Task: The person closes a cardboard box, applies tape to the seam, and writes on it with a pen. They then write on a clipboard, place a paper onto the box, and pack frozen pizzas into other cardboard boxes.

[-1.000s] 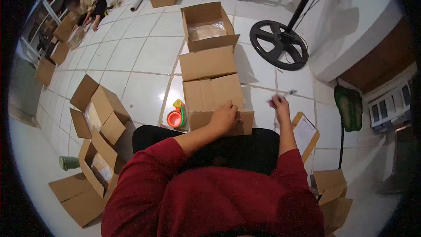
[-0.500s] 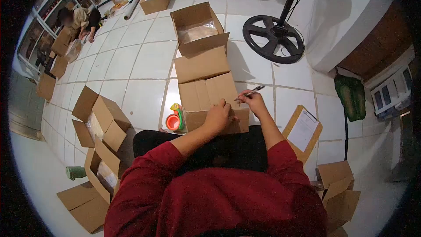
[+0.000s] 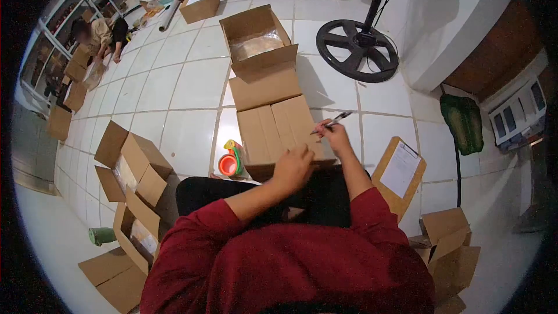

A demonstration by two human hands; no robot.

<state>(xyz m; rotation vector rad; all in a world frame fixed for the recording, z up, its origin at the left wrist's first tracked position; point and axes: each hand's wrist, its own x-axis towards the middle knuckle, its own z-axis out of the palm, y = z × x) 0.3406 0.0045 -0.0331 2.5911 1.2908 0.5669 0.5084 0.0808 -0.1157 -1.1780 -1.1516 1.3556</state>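
In front of my lap lies a cardboard box (image 3: 276, 128), its far flap folded outward and two inner flaps meeting along a seam. My left hand (image 3: 293, 168) is at its near edge, fingers curled over the cardboard there; the fingertips are partly hidden. My right hand (image 3: 335, 136) grips a dark pen (image 3: 339, 118) above the box's right side, the pen slanting up to the right. Left of the box stands an orange and green tape dispenser (image 3: 228, 164). To the right, a clipboard (image 3: 400, 171) with a white sheet lies on the floor.
Beyond is an open box (image 3: 256, 35) with plastic-wrapped contents. More open boxes stand at left (image 3: 136, 163) and lower right (image 3: 447, 250). A round black stand base (image 3: 357, 51) rests ahead right. Another person (image 3: 102, 35) crouches by shelving at far left.
My left hand has moved slightly toward me, and the box's near flap, facing up before, now shows only as a narrow strip. My right hand still holds the pen in nearly the same place.
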